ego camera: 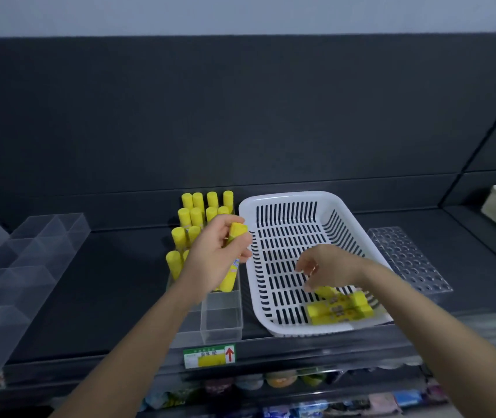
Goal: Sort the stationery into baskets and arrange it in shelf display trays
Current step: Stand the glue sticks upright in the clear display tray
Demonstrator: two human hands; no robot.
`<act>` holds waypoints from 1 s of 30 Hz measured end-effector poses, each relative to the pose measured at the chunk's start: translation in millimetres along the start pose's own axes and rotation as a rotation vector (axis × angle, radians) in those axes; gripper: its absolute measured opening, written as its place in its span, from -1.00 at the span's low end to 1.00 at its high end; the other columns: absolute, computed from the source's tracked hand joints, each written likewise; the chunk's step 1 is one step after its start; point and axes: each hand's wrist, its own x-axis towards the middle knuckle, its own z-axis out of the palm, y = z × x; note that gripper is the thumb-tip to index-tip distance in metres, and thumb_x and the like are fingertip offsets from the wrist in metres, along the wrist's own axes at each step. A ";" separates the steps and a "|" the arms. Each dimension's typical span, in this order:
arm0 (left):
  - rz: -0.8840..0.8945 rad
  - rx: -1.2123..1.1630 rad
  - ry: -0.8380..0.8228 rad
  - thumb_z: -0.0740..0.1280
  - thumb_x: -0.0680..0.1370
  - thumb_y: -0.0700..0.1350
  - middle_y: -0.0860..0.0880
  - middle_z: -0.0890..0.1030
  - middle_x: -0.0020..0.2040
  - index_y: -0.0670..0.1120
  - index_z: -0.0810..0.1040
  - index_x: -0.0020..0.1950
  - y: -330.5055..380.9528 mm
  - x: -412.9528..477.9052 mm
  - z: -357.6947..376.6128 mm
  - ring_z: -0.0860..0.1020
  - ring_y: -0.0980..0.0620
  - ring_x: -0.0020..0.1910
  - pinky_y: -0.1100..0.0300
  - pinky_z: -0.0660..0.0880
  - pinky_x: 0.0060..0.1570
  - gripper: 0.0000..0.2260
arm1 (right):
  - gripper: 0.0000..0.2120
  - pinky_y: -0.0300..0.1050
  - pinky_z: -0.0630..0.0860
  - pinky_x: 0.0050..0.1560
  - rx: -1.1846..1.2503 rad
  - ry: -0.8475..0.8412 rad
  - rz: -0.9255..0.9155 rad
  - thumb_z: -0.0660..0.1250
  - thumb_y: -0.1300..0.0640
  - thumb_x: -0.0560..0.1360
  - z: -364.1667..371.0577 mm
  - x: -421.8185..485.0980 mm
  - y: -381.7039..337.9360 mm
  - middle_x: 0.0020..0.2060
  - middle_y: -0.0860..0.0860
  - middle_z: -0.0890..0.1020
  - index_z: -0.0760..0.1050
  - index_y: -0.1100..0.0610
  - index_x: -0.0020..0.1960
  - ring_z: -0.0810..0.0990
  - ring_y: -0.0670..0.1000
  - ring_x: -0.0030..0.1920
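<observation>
At the centre of the frame the left hand has its fingers clamped round a yellow glue stick above the clear display tray, where upright glue sticks stand in rows. To its right, the right hand hangs inside the white basket, fingers apart and loosely curled just over the loose glue sticks in its lower right corner

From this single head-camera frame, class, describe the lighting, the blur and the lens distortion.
Head view: dim, bluish light; the dark shelf loses detail while the yellow glue sticks and white basket stand out. Head view: wide-angle distortion bows the shelf's edges and skews the clear tray at left. Head view: the right hand and the goods below look blurred.
</observation>
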 end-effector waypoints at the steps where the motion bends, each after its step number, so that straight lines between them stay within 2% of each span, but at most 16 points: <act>1: -0.018 -0.046 0.007 0.33 0.56 -0.22 -0.14 0.64 -0.13 -0.05 0.51 0.08 1.6 1.3 6.9 0.64 0.05 -0.26 0.20 0.60 -0.19 -0.87 | -0.53 -0.18 0.46 0.11 -0.012 -0.047 0.027 0.48 0.09 0.40 -0.3 -3.8 8.1 0.14 -0.03 0.55 0.47 0.07 0.28 0.51 -0.02 0.13; 3: -0.039 -0.082 0.000 0.32 0.57 -0.21 -0.13 0.65 -0.13 -0.10 0.52 0.06 1.7 3.3 20.1 0.63 0.06 -0.29 0.24 0.58 -0.26 -0.91 | -0.37 -0.09 0.40 0.27 -0.022 -0.146 0.074 0.50 0.07 0.37 0.5 -11.0 22.6 0.33 -0.01 0.43 0.36 0.03 0.38 0.42 0.02 0.30; 5: -0.049 -0.072 -0.027 0.29 0.58 -0.19 -0.09 0.65 -0.15 -0.10 0.53 0.02 -2.1 4.8 32.3 0.61 0.06 -0.32 0.24 0.56 -0.31 -0.95 | -0.21 -0.03 0.35 0.34 -0.031 -0.244 0.116 0.51 0.08 0.35 3.8 -16.4 33.1 0.43 -0.02 0.31 0.21 0.00 0.47 0.34 0.05 0.38; 8: -0.075 -0.040 -0.070 0.26 0.61 -0.15 -0.02 0.65 -0.17 -0.07 0.53 0.01 -10.7 6.0 46.2 0.59 0.05 -0.33 0.21 0.54 -0.33 -0.94 | -0.11 -0.03 0.41 0.31 -0.089 -0.309 0.123 0.47 0.16 0.39 14.2 -18.1 41.3 0.48 -0.02 0.23 0.00 -0.02 0.54 0.34 0.07 0.39; 10: -0.091 -0.013 -0.080 0.25 0.61 -0.12 -0.01 0.64 -0.16 -0.05 0.53 0.01 -15.5 7.0 52.5 0.59 0.06 -0.33 0.20 0.54 -0.32 -0.93 | -0.08 -0.09 0.45 0.25 -0.068 -0.289 0.110 0.45 0.19 0.39 19.6 -16.5 44.2 0.47 -0.01 0.28 -0.05 -0.03 0.54 0.38 0.05 0.37; 12: -0.108 0.006 -0.079 0.25 0.61 -0.12 -0.04 0.64 -0.14 -0.06 0.52 0.01 -18.4 8.3 57.5 0.59 0.06 -0.32 0.22 0.53 -0.33 -0.93 | -0.11 -0.10 0.52 0.08 -0.054 -0.234 0.107 0.44 0.20 0.37 22.9 -13.9 47.7 0.35 0.02 0.42 -0.02 -0.04 0.52 0.48 0.07 0.25; 14: -0.131 0.013 -0.068 0.25 0.61 -0.12 -0.07 0.63 -0.12 -0.08 0.52 0.00 -19.8 9.0 61.3 0.59 0.06 -0.33 0.23 0.52 -0.33 -0.93 | -0.28 -0.09 0.52 -0.15 -0.107 -0.110 0.094 0.41 0.20 0.35 27.8 -9.7 51.9 0.07 0.03 0.53 0.16 0.04 0.42 0.55 0.07 0.00; 16: -0.142 0.025 -0.047 0.25 0.61 -0.12 -0.06 0.63 -0.13 -0.08 0.52 0.01 -21.5 9.0 64.1 0.59 0.07 -0.33 0.24 0.52 -0.34 -0.93 | -0.49 -0.10 0.46 -0.24 -0.184 0.031 0.093 0.40 0.17 0.35 32.7 -4.7 55.6 -0.11 0.01 0.51 0.28 0.09 0.23 0.54 0.06 -0.13; 18: -0.153 0.039 -0.018 0.26 0.61 -0.12 -0.04 0.64 -0.16 -0.08 0.52 0.01 -22.1 8.6 66.2 0.58 0.06 -0.34 0.22 0.53 -0.34 -0.93 | -0.58 -0.13 0.43 -0.32 -0.115 0.106 0.104 0.41 0.16 0.33 34.5 -0.8 60.6 -0.16 -0.01 0.51 0.30 0.08 0.11 0.54 0.03 -0.20; 21: -0.157 0.041 0.027 0.32 0.57 -0.11 -0.08 0.63 -0.21 -0.10 0.53 -0.01 -22.2 8.8 66.5 0.55 0.05 -0.37 0.15 0.52 -0.33 -0.93 | -0.65 -0.17 0.45 -0.45 0.342 0.195 0.132 0.42 0.19 0.30 29.2 4.0 62.3 -0.20 0.01 0.53 0.35 0.08 0.00 0.54 -0.03 -0.34; 24: -0.168 0.080 0.077 0.38 0.53 -0.11 -0.03 0.57 -0.35 -0.14 0.55 -0.05 -21.7 9.1 65.5 0.52 0.10 -0.40 0.12 0.53 -0.29 -0.89 | -0.66 -0.10 0.54 -0.35 1.052 0.162 0.101 0.45 0.28 0.29 19.7 3.8 50.9 -0.26 0.09 0.56 0.40 0.19 0.00 0.56 0.01 -0.36; 26: -0.210 0.053 0.104 0.37 0.52 -0.16 0.02 0.56 -0.38 -0.13 0.56 -0.08 -20.4 9.9 65.2 0.51 0.11 -0.40 0.14 0.52 -0.28 -0.95 | -0.65 -0.10 0.56 -0.33 1.433 0.089 0.069 0.45 0.29 0.33 14.6 3.8 38.7 -0.20 0.16 0.64 0.42 0.26 0.06 0.58 0.03 -0.34; 28: -0.280 -0.092 0.121 0.35 0.51 -0.22 0.02 0.56 -0.36 -0.12 0.57 -0.12 -16.5 10.6 63.9 0.51 0.11 -0.38 0.19 0.50 -0.31 -0.96 | -0.68 -0.14 0.56 -0.34 1.688 0.034 0.075 0.40 0.27 0.39 11.1 2.7 23.0 -0.16 0.18 0.67 0.42 0.26 0.11 0.59 0.03 -0.33; 30: -0.299 -0.258 0.116 0.33 0.53 -0.23 -0.02 0.56 -0.32 -0.15 0.57 -0.10 -13.0 9.9 58.6 0.51 0.06 -0.32 0.19 0.49 -0.29 -0.96 | -0.70 -0.16 0.56 -0.35 1.830 0.012 0.078 0.38 0.26 0.39 10.9 0.3 6.1 -0.16 0.17 0.67 0.43 0.23 0.09 0.58 0.02 -0.33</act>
